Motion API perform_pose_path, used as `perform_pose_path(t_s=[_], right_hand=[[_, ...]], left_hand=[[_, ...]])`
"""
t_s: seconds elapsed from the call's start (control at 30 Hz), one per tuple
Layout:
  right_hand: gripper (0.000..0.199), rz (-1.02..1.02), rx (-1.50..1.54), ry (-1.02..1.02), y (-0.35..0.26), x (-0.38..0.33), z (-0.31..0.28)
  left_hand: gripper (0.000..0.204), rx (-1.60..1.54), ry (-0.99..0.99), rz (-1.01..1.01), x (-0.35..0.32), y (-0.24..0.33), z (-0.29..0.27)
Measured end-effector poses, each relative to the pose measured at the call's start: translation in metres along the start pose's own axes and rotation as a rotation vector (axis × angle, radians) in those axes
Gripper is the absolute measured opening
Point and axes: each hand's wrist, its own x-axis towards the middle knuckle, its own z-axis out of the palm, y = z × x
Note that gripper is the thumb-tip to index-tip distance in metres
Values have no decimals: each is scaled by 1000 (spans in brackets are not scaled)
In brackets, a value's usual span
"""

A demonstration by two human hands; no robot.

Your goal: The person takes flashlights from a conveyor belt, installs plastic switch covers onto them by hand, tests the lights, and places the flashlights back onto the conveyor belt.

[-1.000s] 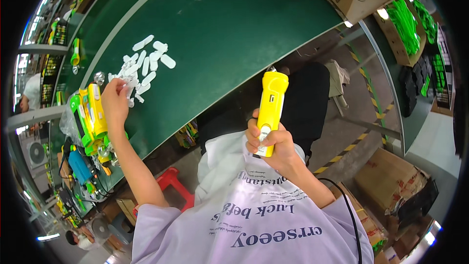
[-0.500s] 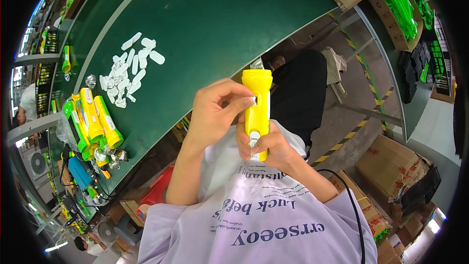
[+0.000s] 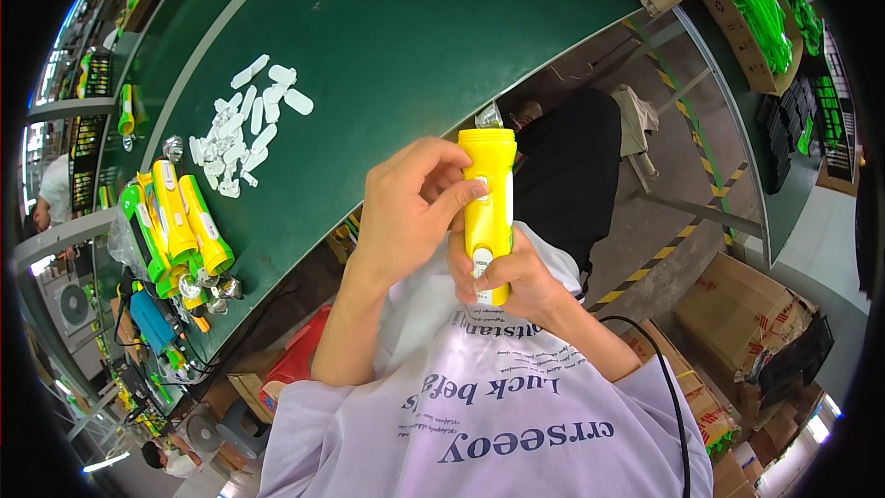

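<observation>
Close above the lap, the right hand has its fingers wrapped round the lower end of an upright yellow flashlight, while the left hand pinches its side near the switch; small white parts lie well apart on the green surface.

one head-worn fisheye view looks steeply down, close over the green table

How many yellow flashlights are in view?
2: one in the left hand and right hand, flashlight; another lies on the green table among green ones. More may be hidden.
</observation>
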Motion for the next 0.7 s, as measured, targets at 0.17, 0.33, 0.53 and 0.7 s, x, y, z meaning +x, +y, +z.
perform_pose_path(t_s=[0.17, 0.33, 0.53, 0.7], right_hand=[[55, 29, 2, 2, -1, -6, 3], [54, 74, -32, -28, 1, -14, 10], [53, 58, -10, -21, 5, -11, 12], [46, 3, 169, 56, 12, -7, 9]], left_hand=[[31, -4, -160, -192, 5, 1, -11], [46, -420, -464, -334, 18, -14, -26], [47, -671, -316, -205, 2, -27, 0], [44, -685, -242, -348, -2, -27, 26]])
